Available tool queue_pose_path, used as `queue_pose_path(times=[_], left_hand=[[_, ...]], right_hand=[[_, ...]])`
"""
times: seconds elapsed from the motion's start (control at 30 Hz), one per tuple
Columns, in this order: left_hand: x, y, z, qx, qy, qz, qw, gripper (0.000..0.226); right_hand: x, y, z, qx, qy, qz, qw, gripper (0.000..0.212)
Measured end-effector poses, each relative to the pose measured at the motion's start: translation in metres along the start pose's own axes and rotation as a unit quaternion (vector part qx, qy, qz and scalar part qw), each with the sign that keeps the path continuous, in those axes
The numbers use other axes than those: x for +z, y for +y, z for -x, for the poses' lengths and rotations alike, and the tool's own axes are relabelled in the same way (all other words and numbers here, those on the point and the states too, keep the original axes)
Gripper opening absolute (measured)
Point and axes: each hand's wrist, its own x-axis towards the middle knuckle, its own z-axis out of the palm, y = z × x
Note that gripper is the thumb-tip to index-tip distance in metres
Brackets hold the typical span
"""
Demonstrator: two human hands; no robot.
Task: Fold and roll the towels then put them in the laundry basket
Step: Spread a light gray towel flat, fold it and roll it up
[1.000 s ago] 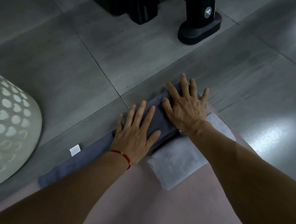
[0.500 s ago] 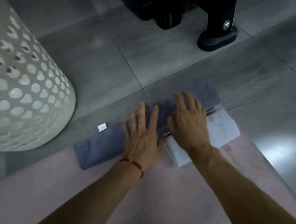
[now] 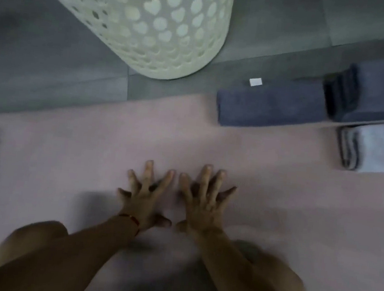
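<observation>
Dark towel (image 3: 271,105): half rolled, at 2 o'clock, on the pink mat's (image 3: 91,149) far edge.
Tag (image 3: 255,82): small, white, no words to read.
Pale towel (image 3: 380,151): folded, at 3 o'clock.
Basket (image 3: 151,22): white, holes, at 12 o'clock.
Left hand (image 3: 146,198): fingers spread, holding nothing.
Right hand (image 3: 203,205): the same.
Change: both hands have left the dark towel and now press the mat.

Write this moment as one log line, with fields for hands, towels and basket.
hands: left hand and right hand open, fingers spread over pink mat | towels: dark blue towel folded, untouched | basket: laundry basket beyond mat
</observation>
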Motion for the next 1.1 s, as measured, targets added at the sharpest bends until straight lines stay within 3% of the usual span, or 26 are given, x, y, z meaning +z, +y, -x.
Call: queue_pose_path(times=[0.03, 0.1, 0.17, 0.27, 0.3, 0.4, 0.43, 0.53, 0.73, 0.8, 0.9, 0.97, 1.03, 1.1], left_hand=[[-0.001, 0.001, 0.001, 0.000, -0.001, 0.011, 1.000, 0.134], [-0.001, 0.000, 0.001, 0.010, 0.009, 0.020, 1.000, 0.133], [0.001, -0.003, -0.004, 0.020, 0.004, 0.034, 0.999, 0.130], [0.002, -0.006, -0.005, 0.032, -0.001, 0.063, 0.997, 0.125], [0.004, -0.006, -0.007, 0.038, 0.001, 0.061, 0.997, 0.122], [0.003, -0.007, -0.008, 0.038, 0.009, 0.058, 0.998, 0.113], [0.004, -0.006, -0.008, 0.039, 0.012, 0.059, 0.997, 0.113], [0.013, -0.010, -0.012, 0.041, 0.023, 0.054, 0.997, 0.122], [0.018, -0.013, -0.015, 0.061, 0.036, 0.047, 0.996, 0.131], [0.015, -0.019, -0.018, 0.095, 0.027, 0.027, 0.995, 0.124], [-0.012, -0.056, -0.004, 0.219, 0.012, -0.043, 0.975, 0.086], [-0.023, -0.097, 0.021, 0.237, -0.025, -0.011, 0.971, 0.063], [-0.016, -0.155, 0.052, 0.214, -0.011, 0.015, 0.977, 0.050], [0.003, -0.230, 0.073, 0.175, 0.048, 0.042, 0.982, 0.043]], right_hand=[[0.000, -0.001, -0.002, 0.018, -0.021, -0.028, 0.999, 0.062], [-0.003, -0.001, -0.006, 0.071, -0.065, -0.081, 0.992, 0.068], [0.001, -0.003, -0.012, 0.063, -0.025, -0.053, 0.996, 0.083], [-0.006, 0.000, -0.004, -0.024, -0.059, 0.085, 0.994, 0.132], [-0.006, 0.000, -0.004, -0.025, -0.055, 0.123, 0.991, 0.137], [-0.005, -0.003, -0.009, 0.003, -0.040, 0.065, 0.997, 0.107], [-0.006, -0.004, -0.009, 0.009, -0.048, 0.066, 0.997, 0.109], [-0.008, -0.001, -0.010, -0.002, -0.084, 0.151, 0.985, 0.143], [-0.019, -0.012, 0.002, 0.039, -0.078, 0.092, 0.992, 0.140], [-0.013, -0.028, 0.010, 0.092, -0.052, 0.044, 0.993, 0.131], [0.005, -0.072, 0.030, 0.149, 0.021, -0.021, 0.988, 0.073], [0.025, -0.113, 0.040, 0.174, 0.040, -0.013, 0.984, 0.044], [0.049, -0.164, 0.046, 0.129, 0.074, -0.031, 0.988, 0.039], [0.074, -0.225, 0.052, 0.037, 0.092, -0.063, 0.993, 0.048]])
